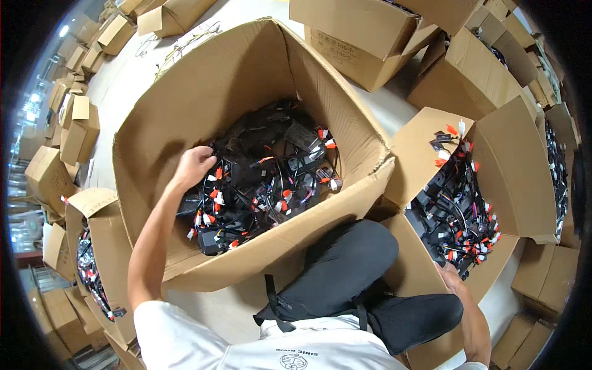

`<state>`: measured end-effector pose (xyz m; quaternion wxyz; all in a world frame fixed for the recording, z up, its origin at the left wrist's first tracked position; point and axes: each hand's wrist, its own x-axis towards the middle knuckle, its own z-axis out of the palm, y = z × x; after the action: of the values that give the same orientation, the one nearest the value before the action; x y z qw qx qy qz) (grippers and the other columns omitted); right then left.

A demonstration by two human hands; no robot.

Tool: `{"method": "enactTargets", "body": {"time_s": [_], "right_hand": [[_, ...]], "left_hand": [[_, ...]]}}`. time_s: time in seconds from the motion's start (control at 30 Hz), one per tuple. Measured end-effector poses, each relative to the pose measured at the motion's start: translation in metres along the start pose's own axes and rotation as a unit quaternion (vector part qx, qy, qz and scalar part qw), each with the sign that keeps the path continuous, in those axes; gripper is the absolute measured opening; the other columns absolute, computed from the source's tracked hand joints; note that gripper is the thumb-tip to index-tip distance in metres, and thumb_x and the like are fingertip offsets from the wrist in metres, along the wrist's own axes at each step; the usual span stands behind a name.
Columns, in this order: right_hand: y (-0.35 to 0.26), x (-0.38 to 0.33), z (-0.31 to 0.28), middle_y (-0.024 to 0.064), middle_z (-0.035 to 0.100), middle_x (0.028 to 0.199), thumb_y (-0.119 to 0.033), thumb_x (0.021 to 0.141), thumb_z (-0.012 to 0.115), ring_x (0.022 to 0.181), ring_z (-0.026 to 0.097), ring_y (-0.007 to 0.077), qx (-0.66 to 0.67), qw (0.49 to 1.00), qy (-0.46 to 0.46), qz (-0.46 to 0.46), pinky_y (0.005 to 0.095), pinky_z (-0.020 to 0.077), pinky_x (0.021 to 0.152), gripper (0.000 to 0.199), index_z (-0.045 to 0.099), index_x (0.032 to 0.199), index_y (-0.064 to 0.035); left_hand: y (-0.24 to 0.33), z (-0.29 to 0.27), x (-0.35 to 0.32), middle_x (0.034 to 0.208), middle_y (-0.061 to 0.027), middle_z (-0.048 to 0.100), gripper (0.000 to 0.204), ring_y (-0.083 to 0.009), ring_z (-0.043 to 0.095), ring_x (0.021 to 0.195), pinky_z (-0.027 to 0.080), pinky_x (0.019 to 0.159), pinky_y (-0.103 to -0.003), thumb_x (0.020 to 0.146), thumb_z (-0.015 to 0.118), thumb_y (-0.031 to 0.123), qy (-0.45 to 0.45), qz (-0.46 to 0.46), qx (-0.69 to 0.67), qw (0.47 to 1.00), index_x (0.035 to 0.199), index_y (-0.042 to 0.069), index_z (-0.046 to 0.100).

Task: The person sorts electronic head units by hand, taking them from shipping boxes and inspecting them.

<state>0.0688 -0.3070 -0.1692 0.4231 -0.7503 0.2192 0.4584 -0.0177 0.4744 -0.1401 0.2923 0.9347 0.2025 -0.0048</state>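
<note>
My left hand [196, 163] reaches into the large open cardboard box [185, 102] in front of me. Its fingers are pinched together at the left edge of a heap of black wire harnesses [265, 179] with red and white connectors; what lies between them is too small to make out. My right hand [453, 277] is at the near edge of a smaller open box [502, 154] on the right. It touches a second pile of wire harnesses [459, 216] there, and its fingertips are hidden. Clear plastic bags lie among the harnesses in the large box.
My bent legs [345, 265] in dark trousers are between the two boxes. Another open box [111, 246] with harnesses stands at my left. More cardboard boxes [354, 43] crowd the far side and right. Loose wires [191, 43] lie on the pale floor behind the large box.
</note>
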Motion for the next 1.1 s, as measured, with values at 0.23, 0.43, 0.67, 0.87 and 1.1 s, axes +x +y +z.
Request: {"method": "enactTargets", "body": {"time_s": [0.23,0.43,0.67,0.87,1.1], "right_hand": [[-0.008,-0.007,-0.005,0.0109,0.068,0.092,-0.027,0.090,0.070,0.081,0.064,0.0164,-0.220,0.964,0.142,-0.036,0.0331,0.0515,0.075,0.061,0.047,0.129,0.0140],[-0.035,-0.027,-0.022,0.0088,0.068,0.092,-0.019,0.092,0.066,0.084,0.062,0.0138,-0.251,0.925,0.226,-0.175,0.0306,0.0503,0.080,0.037,0.061,0.120,0.0054],[-0.234,-0.119,0.119,0.0138,0.068,0.112,-0.005,0.082,0.074,0.103,0.065,0.0235,-0.241,0.777,0.215,-0.541,0.0342,0.0501,0.093,0.041,0.062,0.122,0.0005],[-0.348,-0.128,0.263,0.0196,0.055,0.133,-0.006,0.067,0.078,0.123,0.054,0.0366,-0.324,0.471,0.245,-0.783,0.0463,0.0438,0.104,0.067,0.057,0.130,-0.0017],[-0.330,-0.100,0.242,0.0183,0.069,0.111,0.003,0.082,0.070,0.097,0.069,0.0272,-0.181,0.628,0.230,-0.721,0.0356,0.0549,0.084,0.038,0.063,0.119,0.0021]], "left_hand": [[0.000,0.113,0.041,0.111,-0.0124,0.065,0.052,-0.0308,0.059,0.112,0.046,0.092,-0.045,0.074,0.081,0.036,-0.150,0.090,0.313,0.933,0.113,0.006,0.062],[0.020,0.118,0.038,0.101,-0.0147,0.068,0.046,-0.0353,0.065,0.099,0.049,0.086,-0.046,0.070,0.081,0.028,-0.138,0.067,0.261,0.953,0.105,0.004,0.064],[0.142,-0.051,0.040,0.092,-0.0085,0.069,0.036,-0.0146,0.068,0.072,0.059,0.061,-0.032,0.085,0.074,0.026,-0.032,-0.099,-0.461,0.882,0.105,-0.003,0.066],[0.231,-0.086,-0.008,0.089,-0.0062,0.070,0.024,-0.0114,0.069,0.075,0.059,0.069,-0.027,0.092,0.068,0.020,-0.182,-0.055,-0.579,0.793,0.104,-0.001,0.067],[0.115,-0.073,0.007,0.076,-0.0081,0.065,0.064,-0.0187,0.068,0.071,0.057,0.070,-0.031,0.100,0.047,0.056,-0.025,-0.090,-0.322,0.942,0.114,-0.005,0.062]]}}
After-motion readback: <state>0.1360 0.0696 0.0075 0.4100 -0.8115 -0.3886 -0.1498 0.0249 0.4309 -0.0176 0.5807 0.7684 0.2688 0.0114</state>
